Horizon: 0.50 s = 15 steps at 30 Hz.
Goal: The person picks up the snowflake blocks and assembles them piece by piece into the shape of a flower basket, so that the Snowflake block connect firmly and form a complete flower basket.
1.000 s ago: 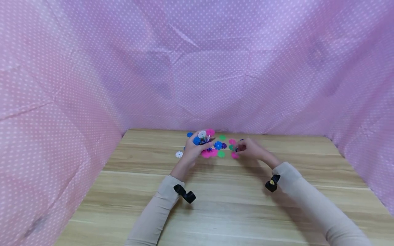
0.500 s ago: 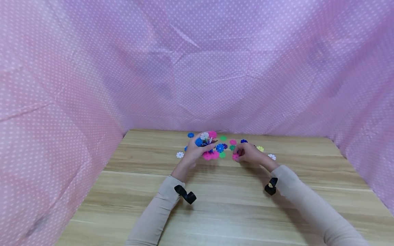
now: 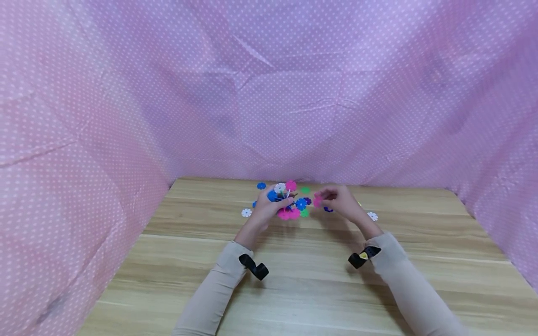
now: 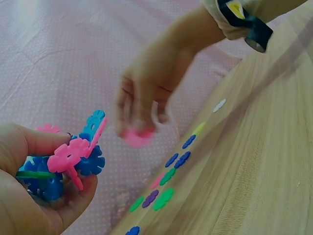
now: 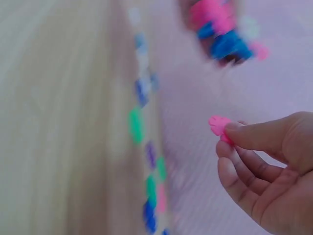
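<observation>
Right hand (image 3: pixel 342 204) raised, pinching disc (image 5: pixel 217 125); left hand (image 3: pixel 263 208) grips cluster (image 4: pixel 71 155), seemingly near far edge (image 3: pixel 214 180).

Bg: pink cloth (image 3: pixel 269 121) w/ small white polka dots, hung like walls behind the tabletop (image 3: pixel 311 294) & along its L and R sides; looks pinker on L, more lilac at ctr & R. Creases all over, incl. a short diag. one upper ctr and a long one low on L; dark smudge nr bottom L. Tabletop is lt. wood-grain, streaks running L–R in head view, far edge right up by the cloth. Soft pale sheen nr front ctr, soft shadows too. R wrist view: bg blurred
</observation>
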{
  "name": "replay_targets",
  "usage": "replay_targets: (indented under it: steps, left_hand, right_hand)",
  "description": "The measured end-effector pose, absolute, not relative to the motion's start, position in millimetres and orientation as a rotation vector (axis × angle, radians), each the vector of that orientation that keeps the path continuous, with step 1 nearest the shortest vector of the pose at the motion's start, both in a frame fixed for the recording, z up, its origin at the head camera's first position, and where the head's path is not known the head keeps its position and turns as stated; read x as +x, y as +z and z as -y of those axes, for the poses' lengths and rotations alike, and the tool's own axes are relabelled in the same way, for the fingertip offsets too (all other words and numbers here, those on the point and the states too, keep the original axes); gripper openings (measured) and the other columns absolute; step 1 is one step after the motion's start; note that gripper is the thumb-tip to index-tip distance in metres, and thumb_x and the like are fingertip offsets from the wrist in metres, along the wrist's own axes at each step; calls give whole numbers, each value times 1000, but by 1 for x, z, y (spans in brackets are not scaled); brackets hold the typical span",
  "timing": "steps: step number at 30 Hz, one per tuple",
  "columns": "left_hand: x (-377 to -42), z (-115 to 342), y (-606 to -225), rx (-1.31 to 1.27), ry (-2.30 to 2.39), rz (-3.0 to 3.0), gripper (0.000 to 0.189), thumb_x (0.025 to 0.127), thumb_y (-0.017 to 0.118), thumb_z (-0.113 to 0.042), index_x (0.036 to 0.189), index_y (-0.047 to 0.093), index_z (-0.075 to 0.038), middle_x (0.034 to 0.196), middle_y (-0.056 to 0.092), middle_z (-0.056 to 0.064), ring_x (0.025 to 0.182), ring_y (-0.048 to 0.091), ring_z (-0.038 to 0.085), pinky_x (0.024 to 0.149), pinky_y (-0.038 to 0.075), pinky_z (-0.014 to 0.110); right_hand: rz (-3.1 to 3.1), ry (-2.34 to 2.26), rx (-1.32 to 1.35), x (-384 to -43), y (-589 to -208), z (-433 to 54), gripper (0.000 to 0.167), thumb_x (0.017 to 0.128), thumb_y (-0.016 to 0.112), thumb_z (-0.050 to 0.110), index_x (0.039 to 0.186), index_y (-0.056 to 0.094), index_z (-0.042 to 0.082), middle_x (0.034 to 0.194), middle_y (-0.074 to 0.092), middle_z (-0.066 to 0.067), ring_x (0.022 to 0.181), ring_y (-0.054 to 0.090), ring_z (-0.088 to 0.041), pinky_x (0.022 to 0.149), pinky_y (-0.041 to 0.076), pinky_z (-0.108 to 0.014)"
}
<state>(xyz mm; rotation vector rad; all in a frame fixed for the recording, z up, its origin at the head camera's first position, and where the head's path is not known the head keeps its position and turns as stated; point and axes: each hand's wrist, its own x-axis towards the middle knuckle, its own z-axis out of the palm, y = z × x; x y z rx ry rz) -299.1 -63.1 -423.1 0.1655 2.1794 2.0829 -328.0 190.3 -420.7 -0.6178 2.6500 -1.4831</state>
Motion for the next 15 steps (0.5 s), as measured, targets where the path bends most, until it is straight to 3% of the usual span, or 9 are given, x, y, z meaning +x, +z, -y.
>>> replay_targets:
  steps: [6, 12, 15]
  left_hand:
    - [-300, 64, -425, 145, 2068, -2180, 45, 92, 76, -16, 134, 60, -12, 132, 64, 10, 119, 62, 22, 105, 53, 39]
    - [-301, 65, -425, 95, 2058, -2200, 45, 92, 77, -20, 134, 61, -12, 130, 65, 9, 118, 62, 22, 104, 53, 39]
    - [-302, 65, -425, 93, 2066, -2200, 44, 92, 77, -19, 133, 61, -12, 129, 66, 9, 116, 62, 21, 103, 54, 38]
  right_hand:
    - [-2568, -1750, -578, -320, -399, -170, 23, 91, 76, 7, 111, 72, -3, 102, 74, -24, 81, 69, -10, 72, 59, -21]
    - [-2511, -1895, -624, -317, -395, -154, 23, 91, 76, 5, 112, 72, -4, 101, 74, -25, 81, 73, -17, 74, 63, -32]
    - [-2513, -1918, -629, -318, -398, -149, 22, 91, 76, 4, 111, 73, -4, 100, 74, -25, 80, 73, -15, 72, 62, -28]
